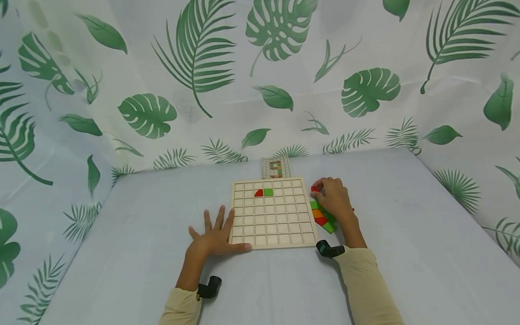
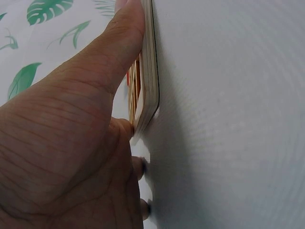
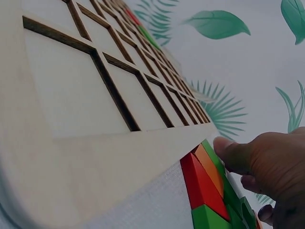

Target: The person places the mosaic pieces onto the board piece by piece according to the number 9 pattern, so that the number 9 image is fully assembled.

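A wooden grid board lies on the table. In an upper row, a red rounded tile sits beside a green square tile. My left hand rests at the board's lower left corner, its fingers spread and its thumb along the near edge. Right of the board, my right hand pinches a red tile between thumb and index finger; that tile is hidden in the right wrist view. Under and beside this hand lies a pile of red, green and orange tiles.
Behind the board stands a small card printed with a coloured grid pattern. A white cloth covers the table. A leaf-printed curtain surrounds the far side and both flanks.
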